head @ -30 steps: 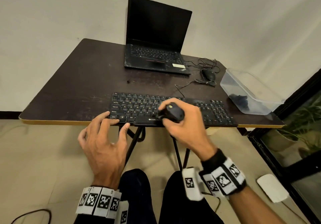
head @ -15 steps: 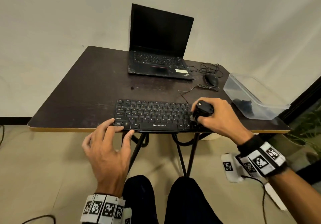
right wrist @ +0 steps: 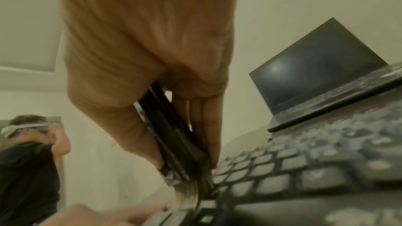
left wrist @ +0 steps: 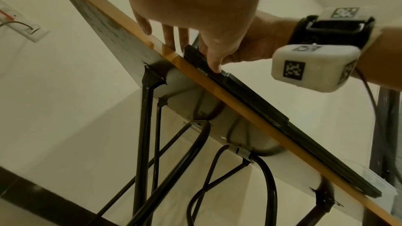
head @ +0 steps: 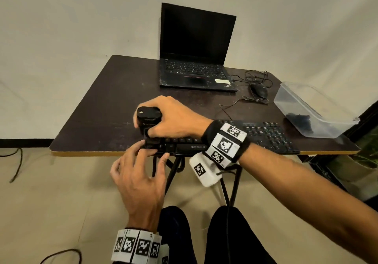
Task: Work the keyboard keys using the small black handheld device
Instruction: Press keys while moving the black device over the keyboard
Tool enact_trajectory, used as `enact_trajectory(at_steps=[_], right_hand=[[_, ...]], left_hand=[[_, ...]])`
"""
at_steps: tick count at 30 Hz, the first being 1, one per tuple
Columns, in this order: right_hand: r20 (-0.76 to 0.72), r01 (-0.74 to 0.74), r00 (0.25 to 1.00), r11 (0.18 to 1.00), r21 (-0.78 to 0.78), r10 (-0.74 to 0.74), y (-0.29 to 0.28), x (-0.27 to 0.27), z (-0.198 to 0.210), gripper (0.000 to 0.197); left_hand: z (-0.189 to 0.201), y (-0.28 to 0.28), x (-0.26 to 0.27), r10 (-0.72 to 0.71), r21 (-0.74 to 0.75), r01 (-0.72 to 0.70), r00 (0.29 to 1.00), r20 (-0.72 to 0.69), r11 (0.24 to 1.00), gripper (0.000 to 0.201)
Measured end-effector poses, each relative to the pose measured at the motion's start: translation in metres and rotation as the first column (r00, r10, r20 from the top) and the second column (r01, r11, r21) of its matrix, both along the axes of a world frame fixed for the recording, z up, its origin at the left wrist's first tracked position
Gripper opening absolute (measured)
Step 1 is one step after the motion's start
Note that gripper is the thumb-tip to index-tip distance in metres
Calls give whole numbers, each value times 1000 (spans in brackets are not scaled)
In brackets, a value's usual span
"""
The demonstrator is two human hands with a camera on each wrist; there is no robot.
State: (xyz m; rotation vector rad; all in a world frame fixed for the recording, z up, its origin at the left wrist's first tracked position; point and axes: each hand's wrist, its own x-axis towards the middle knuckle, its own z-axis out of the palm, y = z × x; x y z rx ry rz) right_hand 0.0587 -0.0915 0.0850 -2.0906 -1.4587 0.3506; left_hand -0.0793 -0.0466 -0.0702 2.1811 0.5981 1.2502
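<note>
- Gripping the small black handheld device (head: 149, 117), the right hand (head: 176, 118) has its fingers curled round the stubby body and holds it upright over the left end of the keyboard (head: 263, 134).
- The device is matte black with a rounded top cap; the right wrist view shows a tuft of pale bristles at its lower end, touching the keys (a brush head, by the look of it).
- The keyboard is black, full width with a number pad at its right end, and lies along the near edge of the dark table (head: 106, 108); a brand label sits on its front lip.
- The left hand (head: 141, 179) rests at the keyboard's near left corner, fingers lightly bent with tips on the front edge and the thumb against the front lip; it holds nothing else.
- Counted: one device, one keyboard, two hands.
- Further back stands one open laptop (head: 196, 50) with a dark screen, one corded mouse (head: 258, 90) to its right, and one clear plastic tub (head: 319, 120) with something dark inside.
- A second person (right wrist: 28, 157) appears blurred in the right wrist view.
</note>
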Motion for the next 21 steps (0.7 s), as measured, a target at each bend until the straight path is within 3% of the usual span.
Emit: enact_trajectory(at_steps=[10,13,16,21], right_hand=[[99,364,931,921,-139,-353,-149,84,2,34],[143,344,932,937,-58,-333,-153,77,0,33],[31,306,951,951,34,-307,-137,74,8,30],[-89,305,948,952,-10,-304,-119,81,17,28]], left_hand=[[3,-5,3,2,-19,-1,999,40,1000,23],[3,-8,4,-6,-24,7,999,47,1000,23],[3,-7,5,0,-26,1,999,48,1000,23],[3,-6,4,-3,-32,4,999,43,999,22]])
